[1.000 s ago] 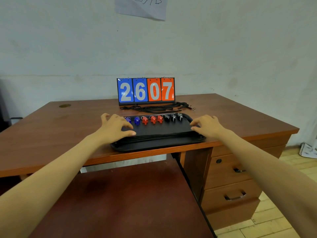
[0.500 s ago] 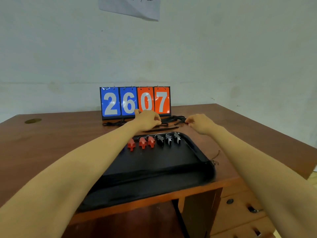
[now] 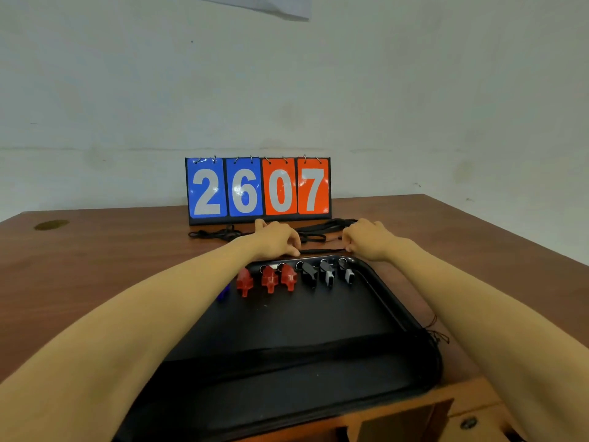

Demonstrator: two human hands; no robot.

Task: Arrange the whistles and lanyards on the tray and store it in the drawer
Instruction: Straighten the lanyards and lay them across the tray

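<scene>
1. Hands reach past the flat black plastic tray [image 3: 392, 301] on the brown wooden tabletop [image 3: 95, 269].
2. The left hand [image 3: 277, 239] and right hand [image 3: 366, 239] each pinch one end of a thin black lanyard cord [image 3: 322, 250], pulled straight between them.
3. Three red plastic whistles [image 3: 269, 279] and three black plastic whistles [image 3: 326, 274] sit in a row at the tray's far edge.
4. More black lanyards [image 3: 322, 229] lie below the blue and orange flip scoreboard [image 3: 258, 189].

Light even, soft, moderately dim; source not visible. Weak shadows only. Wall [image 3: 414, 90] flat grey-green, no glare. Black tray [image 3: 318, 346] swallows detail at near edge. Scoreboard [image 3: 258, 189] digits sharp; forearms near the lens slightly soft. Wide-angle bend: desk [image 3: 95, 282] edges splay outward at left and right.
</scene>
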